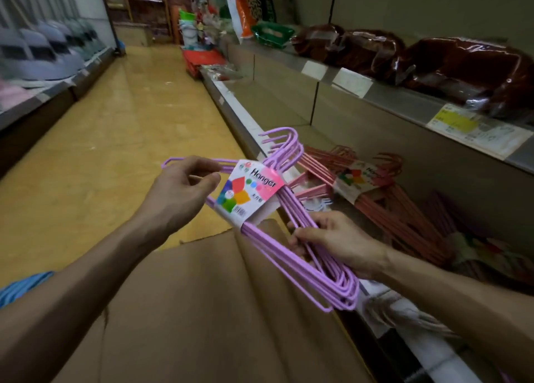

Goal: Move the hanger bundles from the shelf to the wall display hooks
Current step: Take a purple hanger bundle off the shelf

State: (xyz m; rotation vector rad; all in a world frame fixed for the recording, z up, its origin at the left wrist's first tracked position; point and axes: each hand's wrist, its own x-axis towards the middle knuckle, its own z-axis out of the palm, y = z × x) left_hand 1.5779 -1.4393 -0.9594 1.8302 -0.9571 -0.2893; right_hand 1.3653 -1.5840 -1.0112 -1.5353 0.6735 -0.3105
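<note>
I hold a purple hanger bundle (291, 218) in both hands: my left hand (185, 192) pinches its far corner, my right hand (332, 241) grips its wires. Pink hanger bundles (384, 192) lie on the lower shelf (245, 116), cardboard (208, 301) below me.

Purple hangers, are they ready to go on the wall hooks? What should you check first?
1. Left hand grips the purple hangers at one end: ok.
2. Right hand grips the other side: ok.
3. Label wraps the bundle, wires together: ok.
4. Hanger hooks free, nothing snagged on them: ok.
5. Wall display hooks in sight: not ok, none show.
6. Pink hangers lie on the shelf, not yet moved: not ok.
</note>
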